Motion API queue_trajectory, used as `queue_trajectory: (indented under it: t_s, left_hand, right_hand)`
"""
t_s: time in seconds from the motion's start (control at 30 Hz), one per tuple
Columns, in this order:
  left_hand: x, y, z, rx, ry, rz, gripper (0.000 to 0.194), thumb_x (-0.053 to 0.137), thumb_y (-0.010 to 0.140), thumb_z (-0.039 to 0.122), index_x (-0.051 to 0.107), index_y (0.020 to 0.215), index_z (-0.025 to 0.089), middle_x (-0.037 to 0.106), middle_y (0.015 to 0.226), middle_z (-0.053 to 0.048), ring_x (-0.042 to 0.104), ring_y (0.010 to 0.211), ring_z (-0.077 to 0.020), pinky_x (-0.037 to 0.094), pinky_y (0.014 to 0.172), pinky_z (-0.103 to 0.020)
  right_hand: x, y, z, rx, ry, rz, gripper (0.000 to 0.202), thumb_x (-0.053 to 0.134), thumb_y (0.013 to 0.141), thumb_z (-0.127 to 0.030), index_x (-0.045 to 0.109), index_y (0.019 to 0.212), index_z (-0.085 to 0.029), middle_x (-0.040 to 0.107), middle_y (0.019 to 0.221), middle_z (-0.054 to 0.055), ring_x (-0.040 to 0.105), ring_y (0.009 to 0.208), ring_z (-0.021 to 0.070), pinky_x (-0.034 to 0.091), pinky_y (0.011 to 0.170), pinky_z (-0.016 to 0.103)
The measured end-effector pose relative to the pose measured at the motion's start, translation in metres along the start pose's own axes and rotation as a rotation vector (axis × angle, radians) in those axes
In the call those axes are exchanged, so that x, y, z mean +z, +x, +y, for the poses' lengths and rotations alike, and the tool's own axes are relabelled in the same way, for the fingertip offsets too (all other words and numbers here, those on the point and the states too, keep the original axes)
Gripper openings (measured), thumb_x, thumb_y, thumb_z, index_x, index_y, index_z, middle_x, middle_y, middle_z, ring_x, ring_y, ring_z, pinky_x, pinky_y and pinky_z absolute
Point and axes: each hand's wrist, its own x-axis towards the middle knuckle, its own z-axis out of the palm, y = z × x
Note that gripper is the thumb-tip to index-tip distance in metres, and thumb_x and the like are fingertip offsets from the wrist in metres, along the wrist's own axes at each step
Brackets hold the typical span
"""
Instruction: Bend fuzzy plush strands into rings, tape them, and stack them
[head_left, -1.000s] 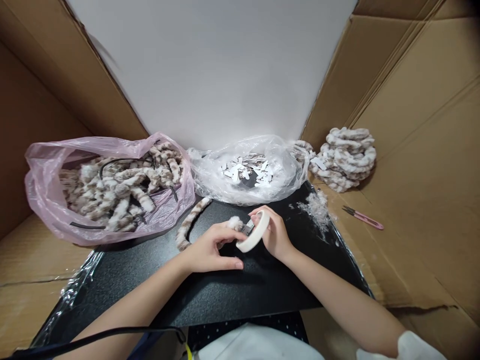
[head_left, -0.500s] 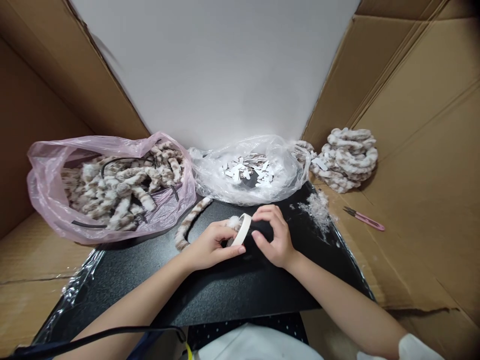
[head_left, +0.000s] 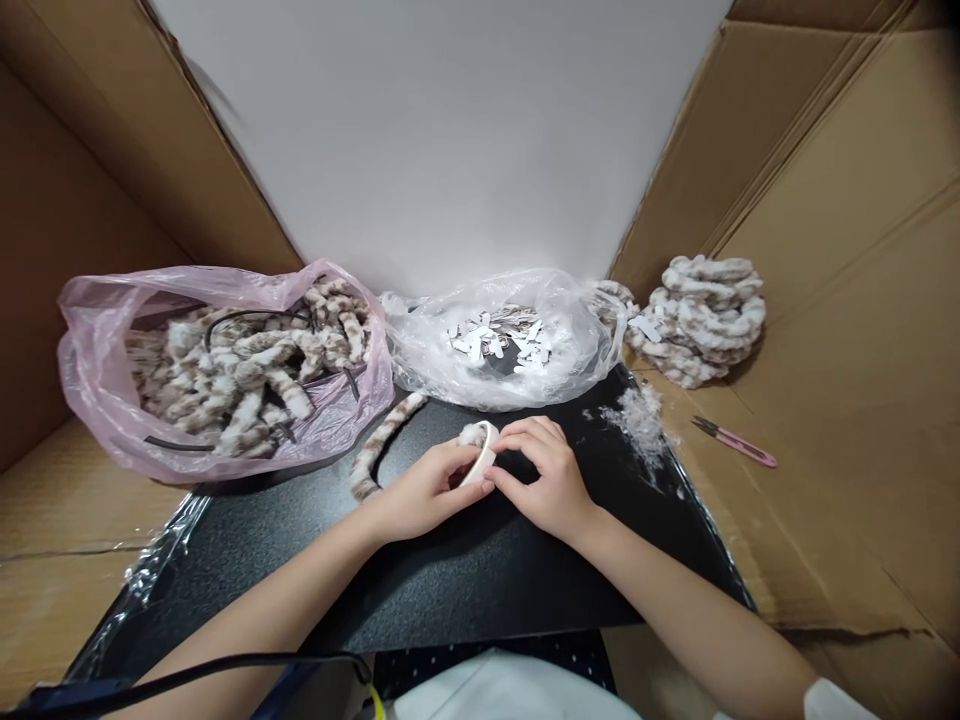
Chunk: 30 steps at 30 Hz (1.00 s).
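A narrow roll of white tape (head_left: 482, 455) stands tilted over the black table, gripped by my left hand (head_left: 424, 490). A white-and-brown fluffy tuft (head_left: 472, 434) shows just behind the roll's rim, partly hidden by it and by my fingers. My right hand (head_left: 547, 475) has its thumb and fingers pinched together on the roll's right side, touching it. Left of my left hand, a curved furry strip (head_left: 379, 445) with brown bands lies on the table (head_left: 465, 590); whether it joins the tuft is hidden.
Furry strips and black cords fill a pink plastic bag (head_left: 82, 365) at left. A clear bag (head_left: 427, 365) at the back holds white tags. On the right are a coiled furry rope (head_left: 701, 320), loose fluff (head_left: 637, 420) and pink thread snips (head_left: 735, 443). Cardboard walls (head_left: 847, 300) flank the table.
My right hand has moved left and closed its thumb and fingers on the tape roll; before, they were apart from it. My left hand keeps its hold, the roll slightly turned.
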Motion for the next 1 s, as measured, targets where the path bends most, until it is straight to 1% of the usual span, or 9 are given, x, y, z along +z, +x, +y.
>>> queue_trajectory:
  t_s: [0.1, 0.2, 0.3, 0.37, 0.5, 0.73, 0.83, 1.0]
  left_hand:
    - [0.003, 0.001, -0.001, 0.001, 0.049, 0.005, 0.032, 0.046, 0.093, 0.041, 0.053, 0.077, 0.014, 0.042, 0.069, 0.003, 0.035, 0.064, -0.0109, 0.029, 0.058, -0.024]
    - [0.005, 0.002, -0.005, -0.001, 0.088, -0.017, 0.03, 0.045, 0.093, 0.039, 0.051, 0.076, 0.015, 0.042, 0.069, 0.003, 0.035, 0.063, -0.0108, 0.028, 0.058, -0.024]
    - [0.006, 0.004, -0.008, -0.001, 0.147, -0.014, 0.03, 0.045, 0.093, 0.037, 0.048, 0.073, 0.015, 0.042, 0.068, 0.003, 0.036, 0.063, -0.011, 0.028, 0.058, -0.025]
    - [0.006, 0.005, -0.009, -0.01, 0.179, -0.015, 0.028, 0.046, 0.093, 0.035, 0.048, 0.073, 0.016, 0.043, 0.068, 0.003, 0.037, 0.062, -0.0112, 0.028, 0.058, -0.025]
    - [0.005, 0.005, -0.007, -0.018, 0.207, -0.035, 0.022, 0.047, 0.092, 0.031, 0.051, 0.076, 0.016, 0.047, 0.072, 0.002, 0.041, 0.066, -0.0121, 0.031, 0.062, -0.025]
    - [0.003, 0.004, -0.007, -0.017, 0.246, -0.074, 0.019, 0.047, 0.093, 0.029, 0.054, 0.082, 0.016, 0.052, 0.078, -0.001, 0.046, 0.07, -0.0139, 0.033, 0.065, -0.026]
    - [0.003, 0.003, -0.008, -0.017, 0.265, -0.096, 0.019, 0.047, 0.093, 0.03, 0.056, 0.086, 0.015, 0.054, 0.079, -0.002, 0.046, 0.071, -0.0146, 0.034, 0.066, -0.027]
    - [0.002, 0.003, -0.007, -0.004, 0.261, -0.108, 0.018, 0.048, 0.092, 0.03, 0.057, 0.088, 0.016, 0.055, 0.082, -0.003, 0.047, 0.073, -0.015, 0.035, 0.068, -0.027]
  right_hand:
    - [0.001, -0.001, -0.001, 0.037, -0.014, -0.038, 0.014, 0.072, 0.075, -0.017, 0.062, 0.084, -0.02, 0.067, 0.089, 0.003, 0.059, 0.089, 0.02, 0.041, 0.079, 0.035]
    - [0.001, -0.001, 0.001, 0.07, -0.038, -0.103, 0.014, 0.073, 0.075, -0.018, 0.062, 0.082, -0.02, 0.067, 0.089, 0.003, 0.059, 0.088, 0.02, 0.039, 0.079, 0.035]
    - [0.002, -0.001, 0.005, 0.084, -0.032, -0.152, 0.013, 0.073, 0.076, -0.017, 0.061, 0.074, -0.02, 0.066, 0.084, 0.002, 0.058, 0.086, 0.0192, 0.039, 0.079, 0.035]
    - [0.004, -0.001, 0.006, 0.089, 0.016, -0.128, 0.014, 0.072, 0.076, -0.015, 0.059, 0.072, -0.02, 0.065, 0.082, 0.001, 0.058, 0.085, 0.0187, 0.042, 0.079, 0.034]
    - [0.006, -0.001, 0.007, 0.127, 0.13, -0.034, 0.017, 0.073, 0.073, -0.013, 0.06, 0.081, -0.02, 0.066, 0.081, 0.001, 0.061, 0.08, 0.0176, 0.049, 0.074, 0.03]
    - [0.007, -0.003, 0.009, 0.087, 0.137, -0.026, 0.012, 0.068, 0.078, -0.014, 0.06, 0.083, -0.022, 0.067, 0.078, 0.0, 0.064, 0.075, 0.0164, 0.052, 0.072, 0.029]
    - [0.009, -0.006, 0.011, 0.069, 0.12, -0.035, 0.011, 0.064, 0.082, -0.013, 0.057, 0.083, -0.022, 0.065, 0.077, 0.001, 0.063, 0.074, 0.0161, 0.052, 0.071, 0.029]
    - [0.016, -0.01, 0.016, 0.036, 0.081, -0.059, 0.012, 0.053, 0.086, -0.011, 0.051, 0.088, -0.023, 0.061, 0.081, 0.002, 0.059, 0.077, 0.0172, 0.051, 0.07, 0.03]
